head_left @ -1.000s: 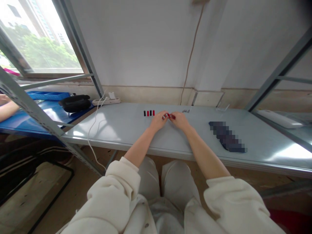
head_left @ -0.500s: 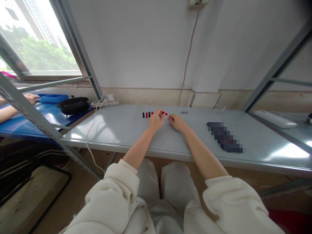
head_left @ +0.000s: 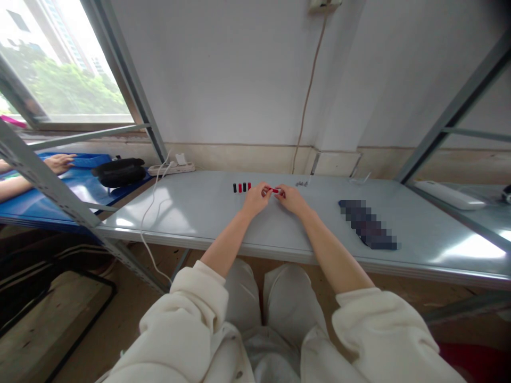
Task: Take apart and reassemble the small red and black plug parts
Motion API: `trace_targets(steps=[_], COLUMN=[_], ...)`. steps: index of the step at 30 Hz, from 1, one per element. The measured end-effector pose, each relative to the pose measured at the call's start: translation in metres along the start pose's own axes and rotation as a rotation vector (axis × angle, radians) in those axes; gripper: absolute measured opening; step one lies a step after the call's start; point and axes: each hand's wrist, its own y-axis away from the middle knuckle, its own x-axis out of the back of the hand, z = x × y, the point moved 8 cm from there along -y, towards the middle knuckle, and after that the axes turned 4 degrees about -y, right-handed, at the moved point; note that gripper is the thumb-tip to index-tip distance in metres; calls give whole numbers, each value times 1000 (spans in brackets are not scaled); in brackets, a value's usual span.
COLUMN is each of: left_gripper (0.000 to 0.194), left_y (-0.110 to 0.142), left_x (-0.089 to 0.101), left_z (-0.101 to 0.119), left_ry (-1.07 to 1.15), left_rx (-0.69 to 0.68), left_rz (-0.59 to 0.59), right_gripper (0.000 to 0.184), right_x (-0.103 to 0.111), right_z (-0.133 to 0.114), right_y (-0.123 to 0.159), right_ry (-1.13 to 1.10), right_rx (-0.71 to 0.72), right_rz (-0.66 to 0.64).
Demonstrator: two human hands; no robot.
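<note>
Between the fingertips of my left hand [head_left: 256, 198] is a small red cylinder [head_left: 274, 190], lying roughly level and pointing right. The pinched fingers of my right hand [head_left: 290, 198] meet the cylinder's right end. Whatever sits inside that right pinch is too small to make out. Just left of my left hand, several small cylinders, black [head_left: 235, 188] and red [head_left: 240, 188] by turns, stand in a row. A little group of small grey metal pieces [head_left: 302, 184] lies on the table beyond my right hand.
The grey table [head_left: 207, 213] has a blurred dark item [head_left: 367, 226] on its right. A white power strip [head_left: 171, 168] and its cable [head_left: 148, 234] are at the left. Another person's hand [head_left: 59, 163] is beside a blue tray [head_left: 91, 160] and a black case [head_left: 120, 173].
My hands have come together, so the red cylinder now touches my right fingers. Its tilt has levelled somewhat. At the far left, the other person's hand has shifted right.
</note>
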Motion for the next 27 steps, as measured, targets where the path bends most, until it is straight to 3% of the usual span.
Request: trace_targets(steps=[4,9,13,16,19,22,27], left_gripper=[9,9,11,14,13,12,8], left_y=[0,-1,-2,2,7,10,10], left_x=[-5,1,27,43,47,43,38], left_z=[0,2,-8,-29,-49,-56,-57], left_ry=[16,89,262,511,706,800,835], left_rx=[-23,6,143,311,485,584,602], left_rz=[-36,31,277,482,608,623,612], right_gripper=[34,17,10,11,8,8,15], right_x=[-2,-2,-1,-11,-23,-35,-53], right_z=[-2,-5,-9,-9,-15,-21,-23], right_y=[1,0,-11,-22,-32,-40,-49], right_ry=[-27,-23,-71,-133,-106,-31,33], right_rx=[5,-23,-87,-196,-213,-176,-164], right_rz=[22,60,102,27,-57,-82,-111])
